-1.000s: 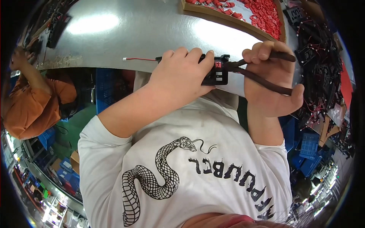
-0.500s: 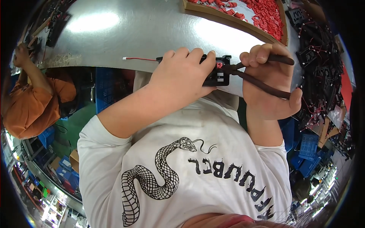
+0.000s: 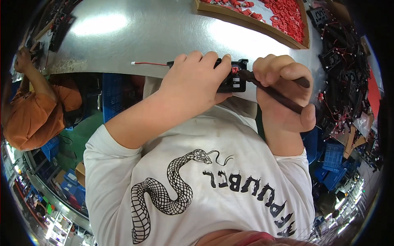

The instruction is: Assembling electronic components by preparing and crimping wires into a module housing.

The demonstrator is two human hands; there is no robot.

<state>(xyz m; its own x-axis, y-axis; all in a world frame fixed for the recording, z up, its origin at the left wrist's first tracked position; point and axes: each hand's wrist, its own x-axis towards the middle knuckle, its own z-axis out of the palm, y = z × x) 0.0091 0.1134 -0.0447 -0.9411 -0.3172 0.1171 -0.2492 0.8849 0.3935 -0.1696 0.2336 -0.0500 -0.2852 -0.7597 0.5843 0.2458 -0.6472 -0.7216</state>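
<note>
My left hand point(image 3: 195, 78) is closed over a black plastic housing point(image 3: 239, 87) at the near edge of the metal table, covering most of it. A red wire with a white connector point(image 3: 148, 63) sticks out from the housing's left end. On its right end sits a small red part point(image 3: 235, 70). My right hand point(image 3: 283, 90) grips dark-handled pliers point(image 3: 279, 98), whose jaws reach the housing right beside the red part. Whether the jaws pinch the red part is too small to tell.
A cardboard tray point(image 3: 250, 26) with many red plastic parts lies at the far right of the metal table point(image 3: 135, 39). Black wired housings point(image 3: 342, 82) are heaped farther right. At the left, a person in an orange shirt point(image 3: 35, 115) works at the same table.
My right hand has closed the plier handles toward each other and shifted slightly left. My left hand and the housing have barely moved.
</note>
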